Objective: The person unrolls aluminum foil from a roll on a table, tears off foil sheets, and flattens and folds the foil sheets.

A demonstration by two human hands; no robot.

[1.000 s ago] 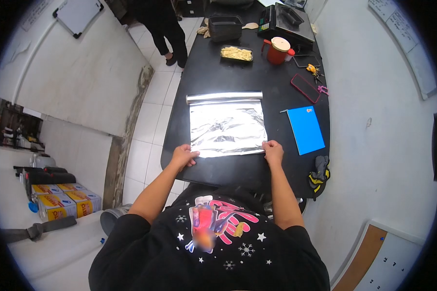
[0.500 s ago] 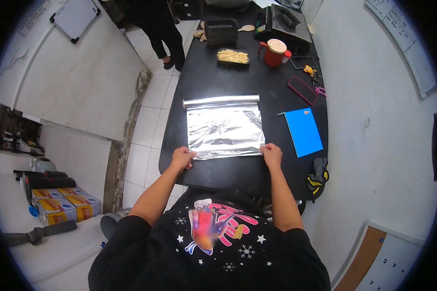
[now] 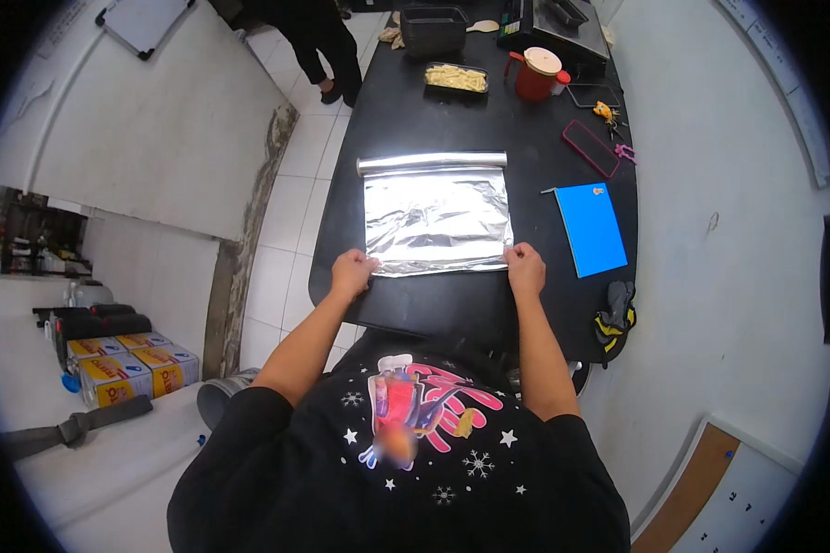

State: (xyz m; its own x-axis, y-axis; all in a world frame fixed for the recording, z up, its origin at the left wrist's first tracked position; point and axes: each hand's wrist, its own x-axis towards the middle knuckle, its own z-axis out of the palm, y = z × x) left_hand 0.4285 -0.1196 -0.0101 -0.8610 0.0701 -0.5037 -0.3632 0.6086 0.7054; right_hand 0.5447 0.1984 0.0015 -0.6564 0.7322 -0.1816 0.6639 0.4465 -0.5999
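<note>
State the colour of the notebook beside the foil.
The notebook is bright blue, seen best in the head view.

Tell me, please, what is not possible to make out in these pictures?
Foil underside: head view, hidden by its upper face.
Palms of the left hand and right hand: head view, hidden by the backs of the hands.
Red jug's inside: head view, hidden by its lid.
Other person's head: cut off by head view's top edge.
Shirt patch: head view, blurred.
</note>
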